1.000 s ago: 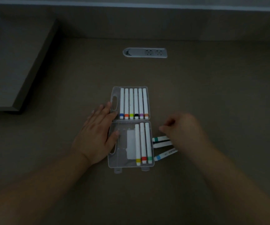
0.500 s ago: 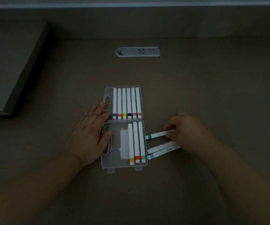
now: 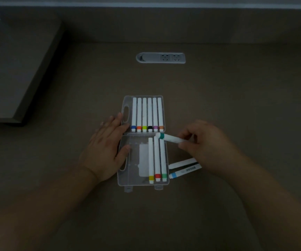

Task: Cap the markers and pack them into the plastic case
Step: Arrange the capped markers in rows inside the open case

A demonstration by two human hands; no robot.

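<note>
A clear plastic case [image 3: 128, 178] lies open on the desk. Its far half holds several capped white markers [image 3: 147, 115] side by side. Three more, banded yellow, red and green [image 3: 157, 160], lie in the near half. My left hand [image 3: 104, 149] rests flat on the case's left edge, over the handle. My right hand [image 3: 205, 144] pinches a teal-banded marker [image 3: 169, 138], held above the near half's top right corner, cap end pointing left. Two capped markers [image 3: 184, 167], one blue-banded, lie on the desk right of the case.
A recessed power socket strip [image 3: 160, 58] sits in the desk beyond the case. A raised shelf block [image 3: 19, 69] occupies the far left. A wall ledge runs along the back.
My right hand has lifted the teal-banded marker off the desk and carried it left and up over the case's near half. My left hand has stayed on the case.
</note>
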